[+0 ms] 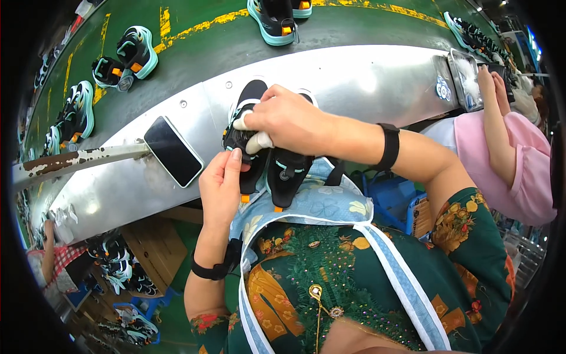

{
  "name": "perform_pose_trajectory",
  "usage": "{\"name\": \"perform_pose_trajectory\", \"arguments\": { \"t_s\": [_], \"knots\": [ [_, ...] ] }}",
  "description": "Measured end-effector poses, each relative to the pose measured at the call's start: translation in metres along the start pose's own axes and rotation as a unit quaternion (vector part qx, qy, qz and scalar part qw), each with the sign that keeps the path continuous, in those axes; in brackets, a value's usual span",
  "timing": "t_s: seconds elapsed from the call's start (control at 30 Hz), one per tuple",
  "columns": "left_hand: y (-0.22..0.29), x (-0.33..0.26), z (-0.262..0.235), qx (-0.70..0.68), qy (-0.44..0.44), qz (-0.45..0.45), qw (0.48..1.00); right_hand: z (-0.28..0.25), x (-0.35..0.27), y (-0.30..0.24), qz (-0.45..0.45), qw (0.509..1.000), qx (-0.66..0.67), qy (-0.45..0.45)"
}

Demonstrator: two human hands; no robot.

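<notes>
Right hand [289, 121]: curled over the top of a black shoe [254, 138], gripping it, two fingertips taped white
Left hand [221, 183]: fingers pinched at the shoe's near edge, on what seems a small tab
Shoe: at the metal ledge's near edge, above the apron [306, 206], beside a second black shoe [289, 171]
Surface: a bare steel ledge [365, 82] with a dark phone [173, 151] lying flat
Room: a green conveyor [206, 47] with yellow markings carrying teal-soled shoes [137, 52]; a pink-sleeved co-worker [519, 159] to the right

The right hand [289, 121] hid most of one shoe [250, 97]; what its fingertips gripped perhaps was a strap, unclear.
</notes>
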State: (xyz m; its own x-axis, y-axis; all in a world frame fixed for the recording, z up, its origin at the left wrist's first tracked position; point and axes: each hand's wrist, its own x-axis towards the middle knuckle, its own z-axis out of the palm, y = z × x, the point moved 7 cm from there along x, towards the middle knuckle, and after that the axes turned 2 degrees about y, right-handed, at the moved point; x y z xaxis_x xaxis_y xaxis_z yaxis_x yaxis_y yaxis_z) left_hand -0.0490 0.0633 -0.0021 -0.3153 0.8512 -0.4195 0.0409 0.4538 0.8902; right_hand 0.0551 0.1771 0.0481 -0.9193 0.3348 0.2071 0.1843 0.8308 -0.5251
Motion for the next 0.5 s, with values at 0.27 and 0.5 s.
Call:
{"name": "perform_pose_trajectory", "arguments": {
  "t_s": [0.27, 0.5],
  "knots": [
    [0.015, -0.036, 0.036, 0.382, 0.005, 0.286, 0.879, -0.034, -0.035, 0.014, 0.123, 0.976, 0.149, -0.097],
    [0.054, 0.002, -0.009, 0.098, -0.018, 0.159, 0.982, -0.016, -0.079, 0.004, 0.137, 0.988, 0.014, 0.065]
  ]
}}
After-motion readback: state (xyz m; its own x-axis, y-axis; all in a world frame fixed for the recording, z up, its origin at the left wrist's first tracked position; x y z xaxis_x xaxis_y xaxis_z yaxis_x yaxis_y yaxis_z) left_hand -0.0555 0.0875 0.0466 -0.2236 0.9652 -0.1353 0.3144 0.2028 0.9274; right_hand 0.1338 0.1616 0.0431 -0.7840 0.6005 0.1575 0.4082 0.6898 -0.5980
